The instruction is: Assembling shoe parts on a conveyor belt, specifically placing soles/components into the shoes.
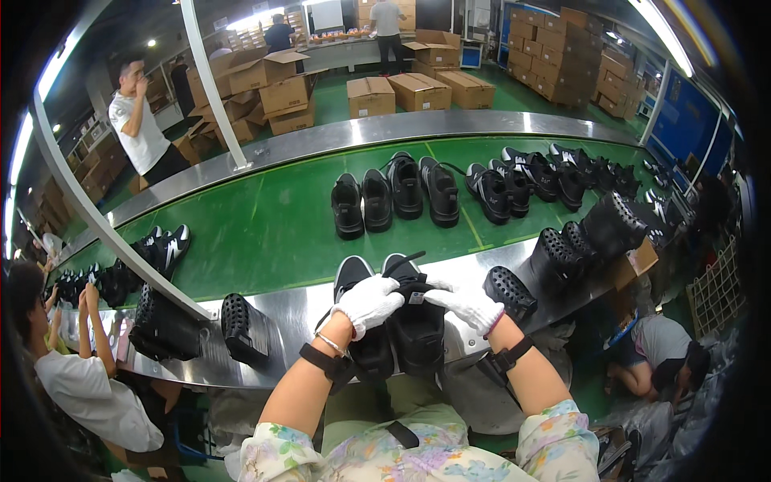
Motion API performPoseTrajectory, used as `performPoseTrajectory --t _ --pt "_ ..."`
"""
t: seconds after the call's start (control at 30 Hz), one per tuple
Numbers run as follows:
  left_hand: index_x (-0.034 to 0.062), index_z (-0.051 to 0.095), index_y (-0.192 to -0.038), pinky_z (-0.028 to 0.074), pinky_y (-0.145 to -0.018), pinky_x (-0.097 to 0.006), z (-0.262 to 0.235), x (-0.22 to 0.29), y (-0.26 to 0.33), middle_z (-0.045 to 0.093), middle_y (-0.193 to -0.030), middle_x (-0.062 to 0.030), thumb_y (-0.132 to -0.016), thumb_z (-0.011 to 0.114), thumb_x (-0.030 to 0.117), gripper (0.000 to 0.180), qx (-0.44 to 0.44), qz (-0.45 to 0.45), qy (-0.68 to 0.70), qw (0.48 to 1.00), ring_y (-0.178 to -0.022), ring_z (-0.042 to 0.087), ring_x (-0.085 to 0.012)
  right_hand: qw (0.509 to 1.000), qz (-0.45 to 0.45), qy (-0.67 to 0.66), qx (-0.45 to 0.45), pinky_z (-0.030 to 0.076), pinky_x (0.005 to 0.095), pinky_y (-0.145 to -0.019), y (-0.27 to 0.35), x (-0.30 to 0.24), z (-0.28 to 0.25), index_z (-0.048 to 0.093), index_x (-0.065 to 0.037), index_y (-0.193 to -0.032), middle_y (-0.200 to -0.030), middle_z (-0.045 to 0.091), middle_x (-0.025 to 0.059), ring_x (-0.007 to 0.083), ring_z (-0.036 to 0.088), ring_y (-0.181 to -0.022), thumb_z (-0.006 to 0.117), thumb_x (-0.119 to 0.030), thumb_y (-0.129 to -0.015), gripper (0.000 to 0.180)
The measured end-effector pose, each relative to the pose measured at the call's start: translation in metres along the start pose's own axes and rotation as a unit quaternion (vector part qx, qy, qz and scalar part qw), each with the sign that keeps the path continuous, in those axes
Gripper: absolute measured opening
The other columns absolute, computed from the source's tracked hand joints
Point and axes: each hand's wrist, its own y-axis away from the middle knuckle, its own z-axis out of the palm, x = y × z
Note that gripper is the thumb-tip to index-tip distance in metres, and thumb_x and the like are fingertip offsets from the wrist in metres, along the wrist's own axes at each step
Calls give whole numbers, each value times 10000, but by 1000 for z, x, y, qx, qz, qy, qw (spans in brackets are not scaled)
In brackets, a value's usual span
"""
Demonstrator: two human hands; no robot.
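Observation:
A pair of black sneakers with white-edged toes stands before me on the metal ledge, toes pointing away. Over the right sneaker (419, 341), both white-gloved hands meet at its tongue opening. My left hand (368, 304) is closed, pinching the black shoelace (408, 263), one end of which sticks up toward the right. From the other side my right hand (467, 302) also pinches at the lace, its fingertips beside a small light label. The left sneaker (373, 355) sits close alongside, partly covered by my left hand and wrist.
Beyond the ledge, a green conveyor belt (265, 221) carries several black sneakers (405, 186). Black perforated shoe forms (241, 329) stand along the metal ledge (289, 321) on both sides. A slanted white post (104, 225) rises at left. Co-workers sit left, crouch right and stand behind the belt, near cardboard boxes (371, 98).

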Motion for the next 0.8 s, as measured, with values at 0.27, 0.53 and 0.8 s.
performPoseTrajectory --t 0.27,0.53,0.8 --pt "14 641 -1212 501 -917 -433 2 5 10 672 -1088 -240 -900 562 286 421 37 4 -20 999 -1041 634 -409 997 21 -43 53 487 322 -931 16 -3 12 578 -75 -1402 -1293 638 69 153 565 -1138 591 -252 -1005 435" --pt "74 729 -1064 492 -1017 -407 16 -12 41 659 -1271 -144 -820 722 282 321 164 23 -70 984 -1197 606 -338 825 -266 426 259 558 396 -855 104 -24 -18 698 -80 -1050 -1036 688 97 309 673 -935 729 -124 -821 235" --pt "89 714 -986 544 -886 -399 32 -5 34 686 -1159 -134 -796 768 194 223 261 88 -86 957 -1027 664 -331 569 -173 568 569 506 422 -934 236 -86 -229 659 -55 -1017 -1043 649 136 343 635 -1019 760 -57 -734 301"
